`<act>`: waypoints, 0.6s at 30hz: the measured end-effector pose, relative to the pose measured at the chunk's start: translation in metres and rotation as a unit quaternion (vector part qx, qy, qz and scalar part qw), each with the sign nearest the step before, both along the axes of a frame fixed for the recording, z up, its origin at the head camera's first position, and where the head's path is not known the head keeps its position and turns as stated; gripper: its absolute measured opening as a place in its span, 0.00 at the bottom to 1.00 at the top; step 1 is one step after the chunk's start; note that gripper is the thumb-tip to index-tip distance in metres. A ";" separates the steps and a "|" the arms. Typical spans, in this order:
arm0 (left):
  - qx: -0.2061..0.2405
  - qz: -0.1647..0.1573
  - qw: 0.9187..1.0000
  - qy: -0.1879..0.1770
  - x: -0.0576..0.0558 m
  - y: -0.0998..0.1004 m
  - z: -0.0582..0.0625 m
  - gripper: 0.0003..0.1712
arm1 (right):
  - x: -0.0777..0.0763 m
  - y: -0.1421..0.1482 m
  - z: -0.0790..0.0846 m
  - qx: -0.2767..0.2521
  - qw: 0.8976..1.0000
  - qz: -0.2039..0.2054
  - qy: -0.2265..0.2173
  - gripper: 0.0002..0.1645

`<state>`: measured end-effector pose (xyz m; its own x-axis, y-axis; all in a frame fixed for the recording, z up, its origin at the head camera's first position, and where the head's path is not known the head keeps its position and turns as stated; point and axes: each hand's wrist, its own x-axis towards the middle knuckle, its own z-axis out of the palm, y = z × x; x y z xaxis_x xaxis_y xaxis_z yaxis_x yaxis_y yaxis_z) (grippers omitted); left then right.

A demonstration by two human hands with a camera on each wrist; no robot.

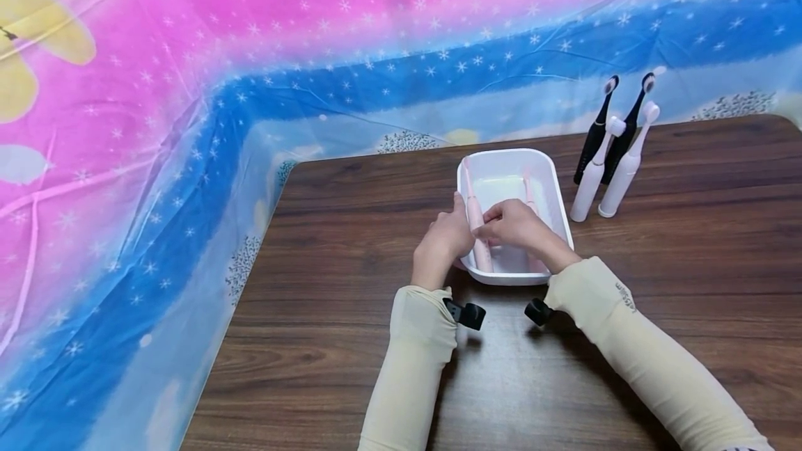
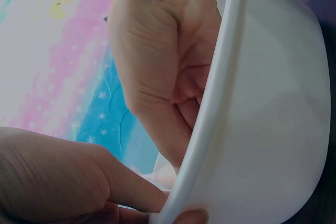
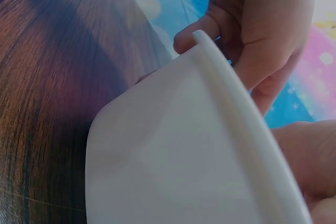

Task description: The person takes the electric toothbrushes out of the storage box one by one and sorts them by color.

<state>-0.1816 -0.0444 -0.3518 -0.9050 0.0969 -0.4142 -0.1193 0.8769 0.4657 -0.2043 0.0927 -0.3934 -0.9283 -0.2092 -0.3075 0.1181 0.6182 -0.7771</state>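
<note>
In the head view a white plastic container [image 1: 546,159] stands on the table, with pink electric toothbrushes inside. One pink toothbrush [image 1: 474,209] leans along its left wall. A second pink toothbrush [image 1: 528,183] lies on the right side, partly hidden under my right hand. My left hand [image 1: 443,236] grips the container's left rim; in the left wrist view its fingers lie on both sides of the rim [image 2: 218,82]. Reaching over the near wall, my right hand [image 1: 515,223] pinches the left toothbrush by its handle. The container wall hides its fingertips in both wrist views.
Right of the container, two black electric toothbrushes [image 1: 592,141] stand upright behind two white ones [image 1: 585,193]. A patterned cloth [image 1: 376,68] hangs behind the wooden table [image 1: 301,339]. A black strap device [image 1: 466,313] sits at each cuff.
</note>
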 end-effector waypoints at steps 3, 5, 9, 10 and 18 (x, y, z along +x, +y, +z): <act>0.002 0.001 1.000 -0.003 0.000 0.000 0.000 0.42 | 0.003 0.003 0.003 -0.022 1.000 -0.007 -0.002 0.24; 0.003 0.000 1.000 -0.004 -0.001 0.000 0.000 0.44 | 0.005 0.005 0.005 -0.036 0.999 -0.014 0.000 0.26; -0.012 -0.005 1.000 0.002 -0.001 0.000 0.000 0.45 | 0.007 0.012 0.009 -0.063 0.997 -0.028 0.017 0.27; -0.016 -0.008 1.000 0.004 -0.002 0.000 -0.001 0.45 | 0.008 0.013 0.010 -0.064 0.997 -0.031 0.025 0.27; -0.028 -0.013 1.000 0.004 -0.003 0.001 -0.001 0.45 | 0.017 0.025 0.019 -0.045 0.994 -0.036 0.090 0.27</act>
<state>-0.1845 -0.0434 -0.3532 -0.9059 0.0975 -0.4121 -0.0926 0.9041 0.4172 -0.1874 0.1181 -0.3748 -0.9800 -0.1596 -0.1189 0.0141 0.5403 -0.8414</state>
